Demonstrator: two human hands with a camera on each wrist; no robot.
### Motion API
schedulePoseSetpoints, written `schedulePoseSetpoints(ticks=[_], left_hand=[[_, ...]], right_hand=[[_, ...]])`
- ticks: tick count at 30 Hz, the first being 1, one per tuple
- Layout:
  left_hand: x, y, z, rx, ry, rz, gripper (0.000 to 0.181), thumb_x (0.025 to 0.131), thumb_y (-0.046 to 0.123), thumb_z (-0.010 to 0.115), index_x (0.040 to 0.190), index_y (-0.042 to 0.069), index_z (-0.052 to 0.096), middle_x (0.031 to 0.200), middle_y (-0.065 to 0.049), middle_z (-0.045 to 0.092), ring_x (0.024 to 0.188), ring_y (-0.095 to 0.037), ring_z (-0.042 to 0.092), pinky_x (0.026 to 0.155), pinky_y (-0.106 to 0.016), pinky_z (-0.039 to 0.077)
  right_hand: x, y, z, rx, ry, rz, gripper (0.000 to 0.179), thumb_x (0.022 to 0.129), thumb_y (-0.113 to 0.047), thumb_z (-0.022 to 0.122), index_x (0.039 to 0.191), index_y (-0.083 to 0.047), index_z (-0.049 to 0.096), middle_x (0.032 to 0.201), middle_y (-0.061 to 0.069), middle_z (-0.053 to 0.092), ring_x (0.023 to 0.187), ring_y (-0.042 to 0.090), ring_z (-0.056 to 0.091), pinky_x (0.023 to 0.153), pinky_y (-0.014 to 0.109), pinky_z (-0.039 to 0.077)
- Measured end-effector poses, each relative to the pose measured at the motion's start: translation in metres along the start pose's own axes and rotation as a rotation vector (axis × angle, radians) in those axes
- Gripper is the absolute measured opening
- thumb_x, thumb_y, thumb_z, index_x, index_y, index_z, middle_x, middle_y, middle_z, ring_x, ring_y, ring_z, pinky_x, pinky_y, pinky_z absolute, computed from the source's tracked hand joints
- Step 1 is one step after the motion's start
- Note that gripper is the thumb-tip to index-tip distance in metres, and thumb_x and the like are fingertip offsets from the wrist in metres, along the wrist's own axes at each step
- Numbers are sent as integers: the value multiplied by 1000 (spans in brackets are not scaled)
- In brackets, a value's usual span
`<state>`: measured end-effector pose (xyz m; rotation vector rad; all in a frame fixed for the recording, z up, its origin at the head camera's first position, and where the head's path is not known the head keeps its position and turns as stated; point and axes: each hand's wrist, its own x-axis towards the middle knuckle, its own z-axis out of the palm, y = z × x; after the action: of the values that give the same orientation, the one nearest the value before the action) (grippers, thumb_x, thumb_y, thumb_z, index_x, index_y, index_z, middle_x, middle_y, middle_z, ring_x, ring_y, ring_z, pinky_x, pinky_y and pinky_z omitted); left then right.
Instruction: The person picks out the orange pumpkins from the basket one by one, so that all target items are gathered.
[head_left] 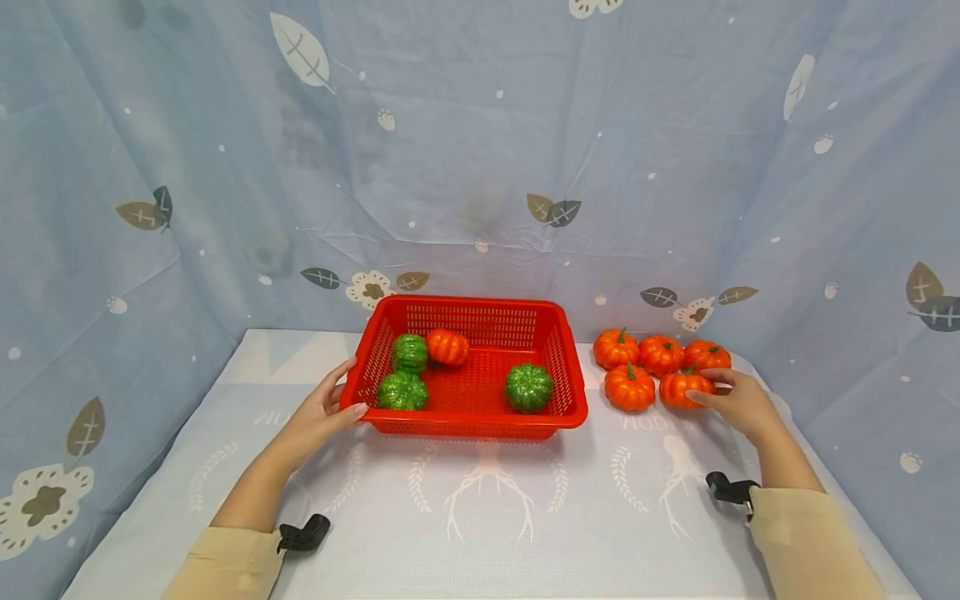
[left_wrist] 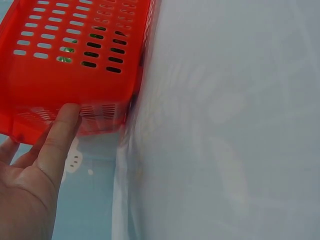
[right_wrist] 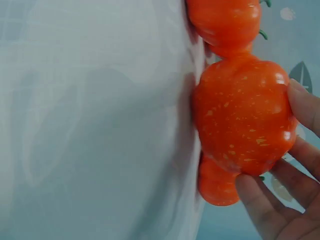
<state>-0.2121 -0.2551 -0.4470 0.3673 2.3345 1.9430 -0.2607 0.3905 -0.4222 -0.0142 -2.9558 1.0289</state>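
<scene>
In the head view a red plastic basket point(head_left: 480, 422) has three green pumpkins, one of them point(head_left: 528, 388) at its right end, plus one orange pumpkin point(head_left: 447, 347) near the back wall. My left hand point(head_left: 318, 421) rests against the basket's left end, its fingers fairly straight and its thumb at the front corner. Seen from the left wrist, the thumb point(left_wrist: 60, 135) presses the basket's outer wall point(left_wrist: 70, 85) below the rim. At the right, my right hand point(head_left: 738, 404) holds a small orange pumpkin point(head_left: 681, 389) between thumb and fingers. The right wrist view shows that pumpkin point(right_wrist: 245, 115) close up.
Several more orange pumpkins cluster beside the held one, such as the front left one point(head_left: 629, 388) and a back one point(head_left: 661, 356). A pale patterned cloth point(head_left: 487, 517) covers the table. Blue patterned fabric point(head_left: 480, 150) hangs behind and at both sides.
</scene>
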Motion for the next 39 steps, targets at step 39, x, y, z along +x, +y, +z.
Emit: schedulePoseSetpoints(ticks=[39], left_hand=[[-1,0,0,15,4,7,84,96,11,67,161,15,14,149,-34,36,131,-50,44,86,-26,54]], right_hand=[[6,11,8,104,-125,34,81,91,-28,75,147,12,34,146,39,34,122,55,47,100,61,43]])
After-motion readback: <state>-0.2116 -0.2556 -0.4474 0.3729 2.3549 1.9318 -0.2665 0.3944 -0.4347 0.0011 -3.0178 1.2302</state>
